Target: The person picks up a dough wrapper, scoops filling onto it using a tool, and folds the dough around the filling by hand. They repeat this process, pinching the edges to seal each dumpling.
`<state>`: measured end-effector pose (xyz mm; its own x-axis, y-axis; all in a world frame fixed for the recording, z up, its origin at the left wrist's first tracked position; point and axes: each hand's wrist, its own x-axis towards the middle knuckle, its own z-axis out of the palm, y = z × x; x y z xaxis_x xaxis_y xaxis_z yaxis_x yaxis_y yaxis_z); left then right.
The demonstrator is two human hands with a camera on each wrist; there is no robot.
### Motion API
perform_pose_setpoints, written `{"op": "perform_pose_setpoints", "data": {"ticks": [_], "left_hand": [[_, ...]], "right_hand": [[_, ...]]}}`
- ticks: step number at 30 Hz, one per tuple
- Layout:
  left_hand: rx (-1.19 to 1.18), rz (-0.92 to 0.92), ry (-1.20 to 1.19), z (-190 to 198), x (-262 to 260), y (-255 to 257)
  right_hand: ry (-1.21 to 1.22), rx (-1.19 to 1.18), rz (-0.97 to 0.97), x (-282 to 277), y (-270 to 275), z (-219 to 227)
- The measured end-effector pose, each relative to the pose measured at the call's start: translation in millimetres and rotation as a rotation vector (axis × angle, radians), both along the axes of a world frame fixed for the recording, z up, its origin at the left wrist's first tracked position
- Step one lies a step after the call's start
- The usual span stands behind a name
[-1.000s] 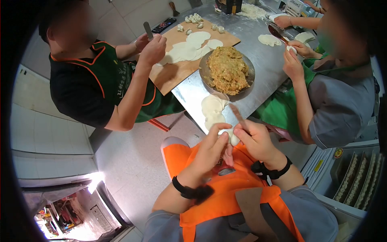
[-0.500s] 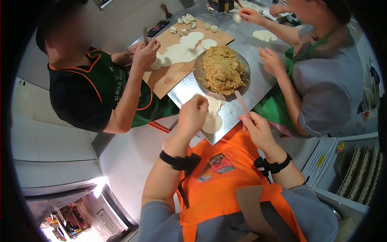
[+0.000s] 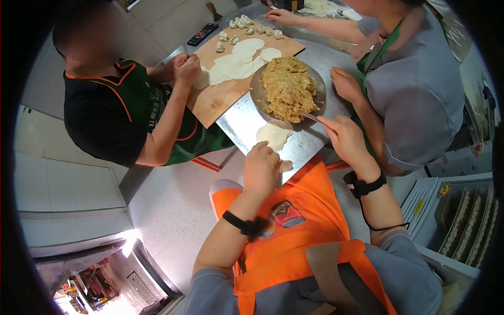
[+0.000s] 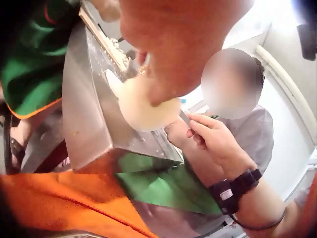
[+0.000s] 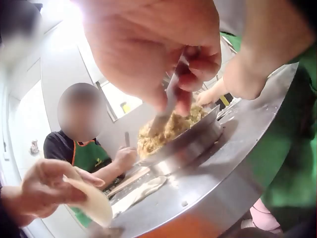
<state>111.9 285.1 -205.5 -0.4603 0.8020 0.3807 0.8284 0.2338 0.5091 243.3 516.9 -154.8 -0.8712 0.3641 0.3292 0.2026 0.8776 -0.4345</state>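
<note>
My left hand pinches a round dumpling wrapper by its edge, low over the table corner. The wrapper hangs slightly bent in the right wrist view. My right hand grips a narrow filling spatula, its blade tip in the filling. That chopped, yellowish filling is heaped in a round metal bowl. Several overlapping wrappers lie on the steel table between the bowl and my left hand. In the left wrist view the back of the left hand covers part of the held wrapper.
At the left, a wooden board bears more wrappers and several folded dumplings. A phone lies beyond it. Aproned people sit on both sides; the right one's arm reaches across the table's far part. Trays of dumplings stand at the right.
My hands were together at a piece of dough, then parted. My left hand went to the table wrappers and now holds one; my right hand moved the spatula into the filling. The right-hand person reached leftward.
</note>
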Motion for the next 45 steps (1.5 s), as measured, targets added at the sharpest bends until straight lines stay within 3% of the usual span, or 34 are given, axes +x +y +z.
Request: {"op": "perform_pose_setpoints", "data": {"ticks": [1,4,7,8,11,14,15,17,18,21,22,27,32,36,39,42,45], "left_hand": [[0.116,-0.092,0.124,2.5,-1.3,0.3],[0.063,0.009,-0.217,12.9,14.3,-4.1],[0.516,0.278,-1.422,11.4,18.4,23.0],[0.504,0.237,-1.458,4.2,13.7,25.1],[0.6,0.31,-1.871,3.9,8.1,43.8],[0.697,0.279,-2.005,20.5,6.3,56.1],[0.743,0.235,-2.019,19.9,2.5,57.9],[0.833,0.145,-2.045,17.4,-4.6,60.1],[0.847,0.107,-2.058,24.2,-5.7,59.0],[0.826,0.258,-1.952,43.7,-8.8,53.5],[0.921,0.227,-2.001,42.1,-10.7,51.0],[0.728,0.155,-1.977,42.6,-9.6,52.2],[0.54,0.064,-1.841,47.0,-9.6,62.2],[0.472,0.115,-1.788,40.5,-27.5,74.6],[0.466,0.12,-1.831,46.4,-34.1,73.0],[0.452,0.117,-1.859,43.1,-35.1,70.2],[0.512,0.18,-1.82,44.6,-28.7,73.2]], "right_hand": [[-0.037,0.033,0.017,-3.8,3.4,1.7],[-0.035,0.035,0.054,-14.3,10.3,-5.8],[-0.056,0.023,0.111,-24.6,17.2,-10.1],[-0.068,0.021,0.128,-25.9,18.5,-10.7],[-0.182,-0.255,0.165,-32.0,12.2,0.8],[-0.255,-0.75,0.072,-30.7,-9.4,-0.6],[-0.226,-0.809,0.088,-26.6,-18.0,-4.1],[0.043,-0.391,0.193,-17.8,-39.0,-10.1],[0.075,-0.173,0.155,-13.7,-51.2,-11.3],[0.088,0.012,0.111,-2.3,-72.3,-1.2],[0.103,-0.097,0.116,-0.7,-71.7,0.4],[0.037,-0.692,0.082,3.7,-58.0,14.0],[0.134,-0.238,0.134,-9.6,-28.4,14.2],[0.21,0.113,-0.034,-27.8,8.1,-5.8],[0.063,0.191,-0.08,-26.0,15.4,-5.6],[0.237,0.027,0.038,-21.9,-7.6,4.1],[0.16,0.025,0.078,-16.5,-31.7,12.8]]}}
